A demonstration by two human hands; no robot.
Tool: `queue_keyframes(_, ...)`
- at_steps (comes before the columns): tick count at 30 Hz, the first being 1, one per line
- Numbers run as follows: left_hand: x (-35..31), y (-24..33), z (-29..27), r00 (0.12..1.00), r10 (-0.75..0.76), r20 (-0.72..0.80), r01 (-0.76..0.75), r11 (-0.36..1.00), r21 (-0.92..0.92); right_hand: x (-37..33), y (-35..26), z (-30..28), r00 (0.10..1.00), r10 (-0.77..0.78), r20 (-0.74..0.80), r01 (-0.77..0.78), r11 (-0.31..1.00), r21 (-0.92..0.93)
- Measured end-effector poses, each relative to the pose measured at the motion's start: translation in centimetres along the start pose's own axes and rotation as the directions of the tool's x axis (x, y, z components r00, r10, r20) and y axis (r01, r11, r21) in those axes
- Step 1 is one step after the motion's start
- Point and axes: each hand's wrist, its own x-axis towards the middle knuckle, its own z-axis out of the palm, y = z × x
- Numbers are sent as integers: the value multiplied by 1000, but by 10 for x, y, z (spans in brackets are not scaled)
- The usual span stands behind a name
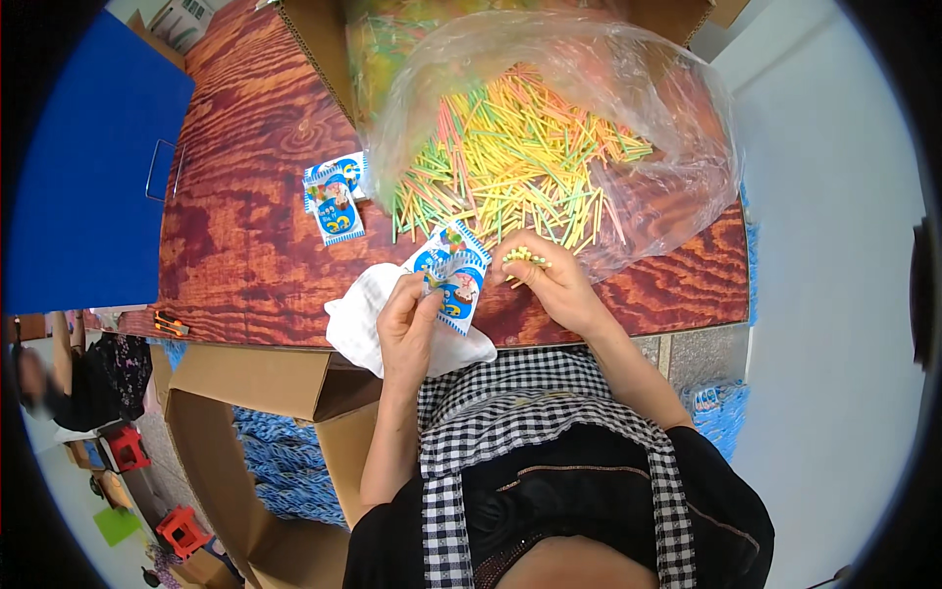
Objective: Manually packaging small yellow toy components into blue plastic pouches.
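Note:
My left hand (410,316) pinches a small blue-and-white packet (459,286) near the table's front edge. The packet's mouth cannot be made out clearly. In my right hand (557,285), just beside it, is a bundle of thin coloured sticks (523,258), their pale ends showing between curled fingers. Beyond both hands lies a big heap of yellow, green and pink sticks (520,147), spilling from a clear plastic bag (677,211). A white cloth (361,312) lies under my left hand and the packet.
Several similar packets (339,211) lie on the red wood-patterned table (245,226), left of the heap. An open cardboard box (245,378) below left shows blue packets (285,471) inside. Another cardboard box (319,49) stands behind the bag. A person (108,383) is at the far left.

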Motion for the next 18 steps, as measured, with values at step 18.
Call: queue_keyframes(18,-4,-11,23,992,-70,106,79,993,-90,29,-25,19,985,162,-68,-76,743,664)
